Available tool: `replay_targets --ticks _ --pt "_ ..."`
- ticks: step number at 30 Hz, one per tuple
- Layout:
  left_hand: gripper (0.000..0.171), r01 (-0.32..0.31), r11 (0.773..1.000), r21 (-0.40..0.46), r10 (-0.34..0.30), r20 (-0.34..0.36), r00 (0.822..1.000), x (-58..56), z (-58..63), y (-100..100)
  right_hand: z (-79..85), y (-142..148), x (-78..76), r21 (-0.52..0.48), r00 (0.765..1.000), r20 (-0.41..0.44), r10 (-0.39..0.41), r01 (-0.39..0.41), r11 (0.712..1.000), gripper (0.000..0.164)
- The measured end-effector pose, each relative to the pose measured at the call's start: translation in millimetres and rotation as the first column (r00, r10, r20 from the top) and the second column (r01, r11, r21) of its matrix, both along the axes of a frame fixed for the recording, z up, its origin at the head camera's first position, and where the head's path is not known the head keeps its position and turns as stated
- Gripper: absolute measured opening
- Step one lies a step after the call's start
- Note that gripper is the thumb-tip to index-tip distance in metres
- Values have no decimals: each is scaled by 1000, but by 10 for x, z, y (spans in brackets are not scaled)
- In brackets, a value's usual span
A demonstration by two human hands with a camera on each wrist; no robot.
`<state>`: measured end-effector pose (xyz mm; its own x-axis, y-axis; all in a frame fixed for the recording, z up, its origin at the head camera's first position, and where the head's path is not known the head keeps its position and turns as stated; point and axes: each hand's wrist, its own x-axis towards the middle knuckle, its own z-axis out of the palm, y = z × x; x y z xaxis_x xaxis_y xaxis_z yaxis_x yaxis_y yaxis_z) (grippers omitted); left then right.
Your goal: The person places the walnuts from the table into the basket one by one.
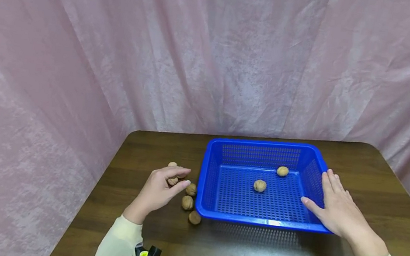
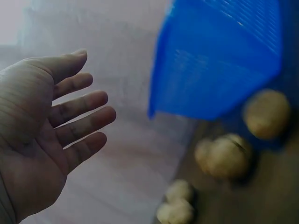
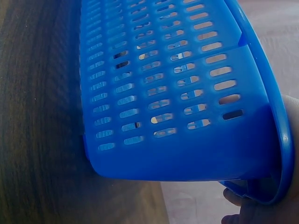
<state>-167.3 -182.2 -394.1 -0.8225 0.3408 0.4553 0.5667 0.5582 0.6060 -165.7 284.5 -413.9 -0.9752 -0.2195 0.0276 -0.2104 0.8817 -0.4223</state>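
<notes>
My left hand (image 1: 158, 187) hovers over the table just left of the basket, thumb and fingers apart with nothing between them. The left wrist view shows the same palm (image 2: 32, 140) bare, fingers loosely bent. Beneath and beside this hand lie several walnuts (image 1: 187, 203), partly covered by the fingers in the head view. My right hand (image 1: 340, 210) holds the right rim of a blue plastic basket (image 1: 247, 219), thumb over the inner side and fingers along the outer side. Inside the basket are two walnuts, one near the middle (image 1: 260, 186) and one farther back (image 1: 282, 171).
The dark wooden table (image 1: 375, 184) has rounded back corners, with the basket near its back edge. Behind it hangs a pink velvet curtain (image 1: 246, 63). Perforated basket walls (image 3: 159, 93) fill much of the right wrist view. Each wrist carries a small black camera (image 1: 148, 253).
</notes>
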Motion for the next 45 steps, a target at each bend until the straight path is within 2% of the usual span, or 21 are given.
replay_targets --ticks 3,9,15,20,26,31,36,45 --pt "29 -26 1000 13 26 50 998 54 -166 -91 2 -4 -4 -1 1000 8 1 -1 1000 101" --pt "28 -59 998 17 56 130 990 118 -375 -188 21 -7 3 -2 1000 16 2 -2 1000 101" --pt "29 -61 997 51 50 206 977 108 -586 -245 21 -5 7 -4 1000 13 4 -4 1000 101" --pt "36 -106 994 28 95 262 960 63 -754 -280 37 -1 -4 1 1000 8 2 -2 1000 101" --pt "44 -110 994 -11 109 284 953 16 -929 -296 37 3 -10 1 1000 8 1 -1 1000 101" --pt "46 -128 990 -56 138 275 951 9 -999 -292 23 -4 0 10 1000 9 0 0 1000 101" --pt "47 -128 988 -86 148 290 946 5 -1014 -275 22 -14 8 9 1000 3 -3 3 1000 102" --pt "50 -113 981 -158 153 270 951 -26 -1029 -234 23 -19 9 13 1000 -3 -6 6 1000 100"
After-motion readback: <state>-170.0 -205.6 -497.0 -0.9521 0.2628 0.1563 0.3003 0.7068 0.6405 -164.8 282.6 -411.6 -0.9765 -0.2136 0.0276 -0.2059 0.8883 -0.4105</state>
